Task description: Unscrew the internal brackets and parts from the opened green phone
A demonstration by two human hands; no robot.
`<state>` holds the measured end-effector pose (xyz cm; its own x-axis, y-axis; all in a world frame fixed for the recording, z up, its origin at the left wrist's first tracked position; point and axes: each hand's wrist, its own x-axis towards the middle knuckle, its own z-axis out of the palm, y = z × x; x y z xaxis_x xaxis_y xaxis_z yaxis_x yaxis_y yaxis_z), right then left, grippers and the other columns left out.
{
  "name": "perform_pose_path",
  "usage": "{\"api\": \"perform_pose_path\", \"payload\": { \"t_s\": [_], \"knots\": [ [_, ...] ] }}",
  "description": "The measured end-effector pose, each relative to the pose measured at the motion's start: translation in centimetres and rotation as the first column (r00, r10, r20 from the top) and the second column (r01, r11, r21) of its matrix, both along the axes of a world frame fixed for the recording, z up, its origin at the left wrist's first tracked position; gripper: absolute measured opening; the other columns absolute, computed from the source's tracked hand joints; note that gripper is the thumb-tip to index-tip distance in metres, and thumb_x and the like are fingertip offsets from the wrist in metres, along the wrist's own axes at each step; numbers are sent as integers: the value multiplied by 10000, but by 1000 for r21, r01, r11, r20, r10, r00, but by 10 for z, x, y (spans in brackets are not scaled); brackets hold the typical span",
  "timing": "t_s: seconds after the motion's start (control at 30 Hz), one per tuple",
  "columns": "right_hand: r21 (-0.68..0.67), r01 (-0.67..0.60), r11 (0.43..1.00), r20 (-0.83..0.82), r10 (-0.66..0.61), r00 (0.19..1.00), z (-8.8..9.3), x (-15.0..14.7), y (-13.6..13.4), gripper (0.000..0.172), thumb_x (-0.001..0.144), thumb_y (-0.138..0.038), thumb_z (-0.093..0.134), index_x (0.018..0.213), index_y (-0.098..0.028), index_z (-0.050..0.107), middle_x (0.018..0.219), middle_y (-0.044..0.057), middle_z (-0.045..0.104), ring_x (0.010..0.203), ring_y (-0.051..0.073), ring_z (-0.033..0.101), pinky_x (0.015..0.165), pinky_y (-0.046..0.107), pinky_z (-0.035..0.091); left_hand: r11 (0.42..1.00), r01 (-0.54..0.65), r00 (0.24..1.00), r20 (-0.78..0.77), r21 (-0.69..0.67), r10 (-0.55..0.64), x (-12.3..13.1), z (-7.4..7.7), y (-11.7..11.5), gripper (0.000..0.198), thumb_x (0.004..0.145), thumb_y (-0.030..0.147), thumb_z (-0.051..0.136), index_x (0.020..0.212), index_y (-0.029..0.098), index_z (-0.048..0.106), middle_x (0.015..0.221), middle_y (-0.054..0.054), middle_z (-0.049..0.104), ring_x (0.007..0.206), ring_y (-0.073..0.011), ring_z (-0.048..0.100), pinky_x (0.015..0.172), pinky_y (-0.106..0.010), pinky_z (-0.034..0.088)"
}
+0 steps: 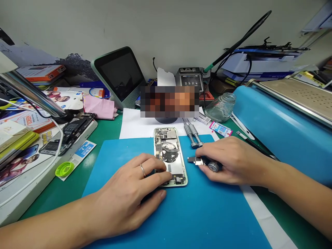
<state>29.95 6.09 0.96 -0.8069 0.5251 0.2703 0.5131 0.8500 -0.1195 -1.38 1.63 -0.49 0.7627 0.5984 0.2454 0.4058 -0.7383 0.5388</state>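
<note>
Phone-repair workshop: opened phone on blue mat, slim screwdrivers near, soldering station behind.

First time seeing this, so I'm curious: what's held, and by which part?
The right hand pinches a small metal part by its right end and grips a mostly hidden grey-ended tool; the left hand rests on the opened phone.

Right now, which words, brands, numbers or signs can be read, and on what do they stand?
No text reads with certainty.
Orange-lettered box: large letters, blurred.
Blue box at right: letters blurred.
Blue-white card: print too small.
Pink label: print too small.
White label: barcode lines, print too small.
Grey station: markings too small.
Opened phone: markings too small.
</note>
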Motion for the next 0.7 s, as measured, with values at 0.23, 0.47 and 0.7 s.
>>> {"api": "perform_pose_path", "payload": {
  "t_s": [0.23, 0.47, 0.7],
  "knots": [
    [-31, 29, 999, 47, -27, 999, 0, 1, 3, 94, 956, -238, 603, 992, -200, 680, 756, -6, 733, 559, 149, 613, 545, 287, 398, 1000, 19, 997, 75, 7, -20, -2, 3, -2, 358, 983, 157, 610, 1339, 198, 612, 1216, -107, 613, 1042, -240, 584, 897, -400, 509],
    [14, 3, 1000, 19, -4, 1000, -3, 2, 2, 100, 968, -255, 575, 1009, -207, 653, 735, -15, 694, 529, 138, 554, 521, 288, 351, 997, 12, 981, 191, 72, -25, 0, 4, -5, 153, 945, 127, 560, 1068, 171, 639, 877, -43, 592, 752, -184, 515, 663, -350, 399],
    [165, 47, 985, -252, -4, 968, -2, 2, 0, 164, 916, -282, 690, 1067, -246, 638, 750, -8, 650, 599, 165, 578, 541, 310, 409, 985, 87, 990, 100, 148, -102, 4, 2, -4, 152, 962, 133, 490, 868, 200, 589, 644, 18, 538, 533, -162, 400, 507, -370, 286]
  ]
}}
